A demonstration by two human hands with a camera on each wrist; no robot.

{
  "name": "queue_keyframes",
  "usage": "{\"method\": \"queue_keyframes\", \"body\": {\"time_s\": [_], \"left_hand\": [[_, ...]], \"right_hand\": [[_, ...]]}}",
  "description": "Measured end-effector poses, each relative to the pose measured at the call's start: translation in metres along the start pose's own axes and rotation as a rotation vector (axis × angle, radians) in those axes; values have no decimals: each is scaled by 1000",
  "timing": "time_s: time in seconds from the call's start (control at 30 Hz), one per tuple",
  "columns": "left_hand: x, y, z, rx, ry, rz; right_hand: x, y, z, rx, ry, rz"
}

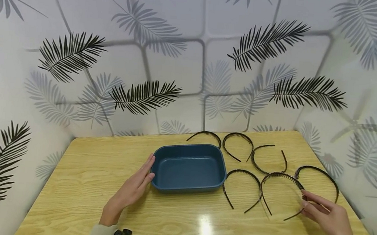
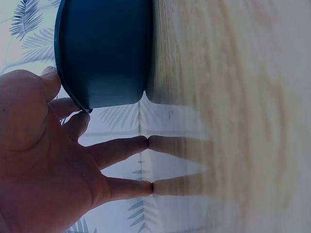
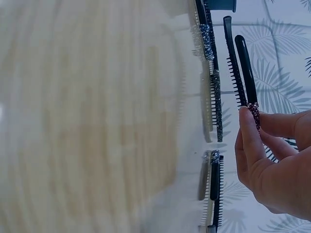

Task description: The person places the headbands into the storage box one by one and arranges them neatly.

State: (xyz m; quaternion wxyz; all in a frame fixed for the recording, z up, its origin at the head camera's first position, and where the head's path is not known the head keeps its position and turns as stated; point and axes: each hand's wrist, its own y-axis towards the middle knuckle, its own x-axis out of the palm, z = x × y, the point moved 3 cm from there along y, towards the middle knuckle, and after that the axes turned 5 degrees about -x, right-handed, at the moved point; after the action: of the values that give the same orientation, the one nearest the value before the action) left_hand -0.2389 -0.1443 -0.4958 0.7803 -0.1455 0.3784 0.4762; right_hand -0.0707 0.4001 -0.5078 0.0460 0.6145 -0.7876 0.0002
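Pale wooden table (image 1: 87, 183): left hand (image 1: 134, 187) flat against the blue plastic tray (image 1: 188, 167); right hand (image 1: 327, 217) pinches a black toothed headband (image 1: 281, 176).

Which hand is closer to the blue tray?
Left. The left hand rests against the blue tray at its left wall; the right hand is off to the right, pinching a headband.
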Motion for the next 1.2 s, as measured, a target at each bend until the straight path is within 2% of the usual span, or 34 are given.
{"method": "queue_keyframes", "body": {"time_s": [0.33,0.8,1.2], "left_hand": [[-3,-4,-4,-7,-8,1],[-1,0,1,6,-9,-20],[-4,-1,-1,1,-8,-15]], "right_hand": [[22,9,-11,-75,45,-16],[40,18,-20,-26,38,-19],[71,31,-26,-56,-13,-68]]}}
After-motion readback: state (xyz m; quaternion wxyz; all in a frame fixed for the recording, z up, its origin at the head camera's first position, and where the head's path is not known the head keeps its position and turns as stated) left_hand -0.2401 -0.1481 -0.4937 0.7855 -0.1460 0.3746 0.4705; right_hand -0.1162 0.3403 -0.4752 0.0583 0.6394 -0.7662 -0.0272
